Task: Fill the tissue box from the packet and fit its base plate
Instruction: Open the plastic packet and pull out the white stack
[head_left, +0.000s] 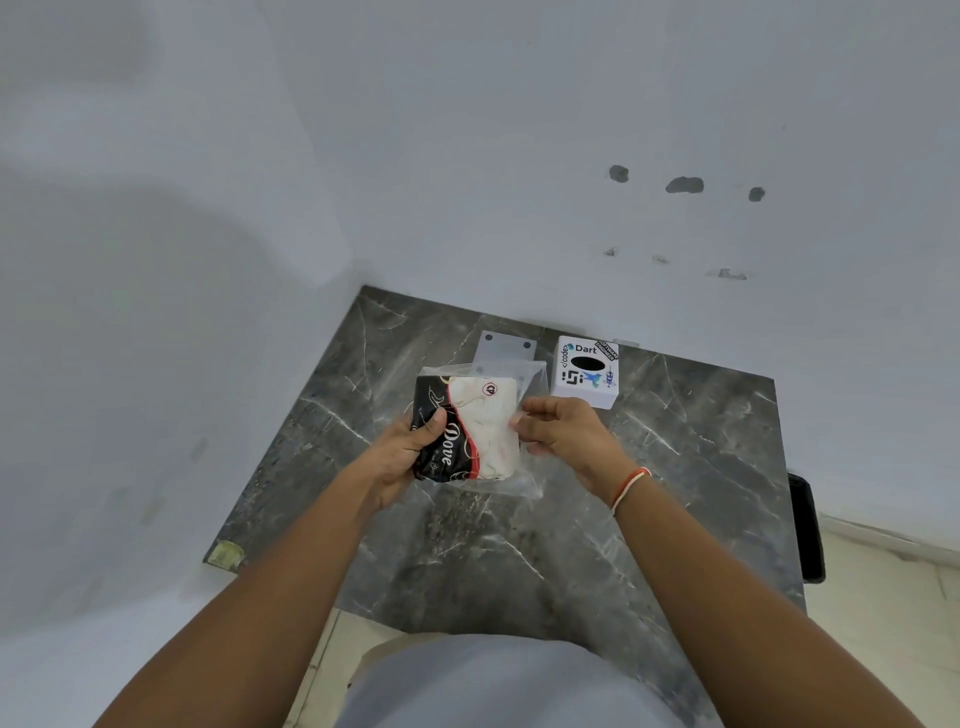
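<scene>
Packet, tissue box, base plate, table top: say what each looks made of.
Packet: thin clear plastic film, glossy and creased, printed black and red on one side; the white tissues show through.
Tissue box: looks like smooth matte white plastic, stickers on top; painted wood possible.
Base plate: flat pale sheet with dark dots, probably plastic.
Table top: dark polished stone, white veins; possibly laminate.

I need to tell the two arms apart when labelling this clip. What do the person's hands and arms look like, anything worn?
Both forearms are bare, no sleeves or gloves. The right hand has an orange and white thread band round its wrist. The left hand wears nothing visible.
</scene>
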